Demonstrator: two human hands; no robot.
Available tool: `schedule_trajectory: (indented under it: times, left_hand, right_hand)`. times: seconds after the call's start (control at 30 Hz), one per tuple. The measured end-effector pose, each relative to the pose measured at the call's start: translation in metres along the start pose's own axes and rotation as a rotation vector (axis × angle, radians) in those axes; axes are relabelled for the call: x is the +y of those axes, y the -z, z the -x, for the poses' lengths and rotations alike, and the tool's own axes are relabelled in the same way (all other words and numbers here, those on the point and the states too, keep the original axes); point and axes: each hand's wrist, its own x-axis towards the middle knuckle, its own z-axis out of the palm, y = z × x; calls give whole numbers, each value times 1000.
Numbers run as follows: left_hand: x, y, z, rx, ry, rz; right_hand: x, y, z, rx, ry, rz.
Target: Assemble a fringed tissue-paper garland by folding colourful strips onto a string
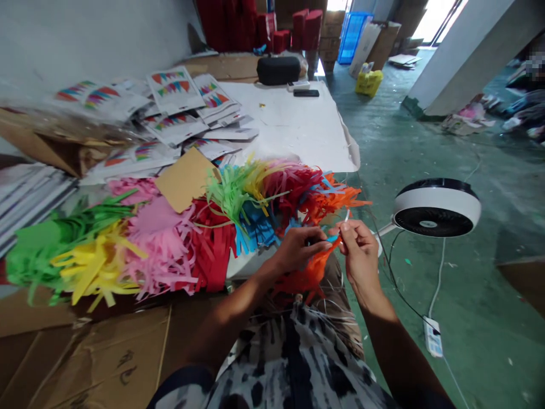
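Green flooring point(472, 289) fills the right of the frame. Near centre, our left hand point(303, 245) pinches orange fringe point(310, 277), fingertips closed, and our right hand point(360, 244) a slim white strip point(348, 215); this piece looks unfinished. Coloured bunches point(164, 247) lie from left to centre; which are done, we cannot tell.

No readable text; illegible scrawl point(125, 359) on cardboard point(91, 358)

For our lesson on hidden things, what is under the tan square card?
Around the tan card, pink fringe and red fringe show at lower edges, printed packets at the upper; whatever its middle covers cannot be seen.
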Motion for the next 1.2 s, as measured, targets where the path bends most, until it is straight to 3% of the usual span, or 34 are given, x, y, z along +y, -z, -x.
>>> schedule_trajectory:
  times: [0.07, 0.13, 0.27, 0.37, 0.43, 0.67, 0.73, 0.87, 1.0, 1.1, 1.2]
  left_hand:
    - [0, 7, 2, -5, -8, -76]
    - [0, 21, 3, 68, -29, -199]
    - [1, 63, -5, 238, -142, -665]
    - [-3, 87, -19, 206, -169, -927]
    - [-5, 95, -29, 188, -179, -956]
    - [1, 103, -43, 253, -298, -760]
    - [1, 105, -40, 208, -353, -817]
    - [-5, 103, -40, -7, -446, -1122]
    - [-9, 96, -50, -60, -457, -1354]
    - [-7, 95, -56, -68, -473, -1366]
    - [-2, 97, -63, -19, -481, -1165]
  right_hand:
    - [1, 0, 0, -17, -26, -21]
    - [2, 0, -1, -12, -11, 2]
    - [1, -1, -1, -3, 22, 59]
    - [1, -4, 0, -14, 11, 87]
    - [1, -6, 2, -23, 8, 96]
    - [3, -2, 3, -38, 14, 138]
    - [3, 0, 3, -36, 17, 142]
    - [1, -3, 4, -43, 22, 146]
    - [0, -7, 6, -58, 37, 149]
    - [-2, -6, 7, -55, 41, 155]
    - [-3, -4, 8, -54, 31, 154]
